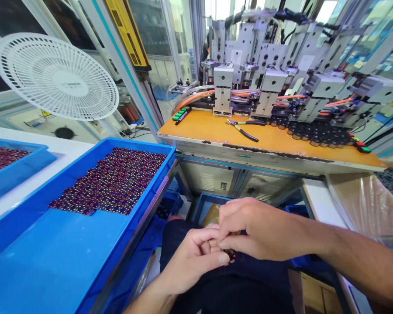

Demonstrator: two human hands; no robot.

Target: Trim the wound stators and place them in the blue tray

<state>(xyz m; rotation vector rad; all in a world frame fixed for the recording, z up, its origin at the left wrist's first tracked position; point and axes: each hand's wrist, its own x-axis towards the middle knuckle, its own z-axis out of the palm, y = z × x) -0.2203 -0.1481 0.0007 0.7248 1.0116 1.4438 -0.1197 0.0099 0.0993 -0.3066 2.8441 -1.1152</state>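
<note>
My left hand (191, 257) and my right hand (252, 229) meet low over my lap, fingers pinched together. Between the fingertips sits a small dark part (231, 254) with a red spot, mostly hidden by the fingers. Both hands are closed on it. To the left stands a large blue tray (68, 261) with several small dark red-tipped parts (114, 181) packed in its far half.
An orange workbench (216, 128) carries a grey multi-head machine (268, 78), pliers (244, 128) and rows of black cylinders (321, 133). A white fan (55, 76) stands at left, a second blue tray (6, 168) at far left, a plastic bag (367, 205) at right.
</note>
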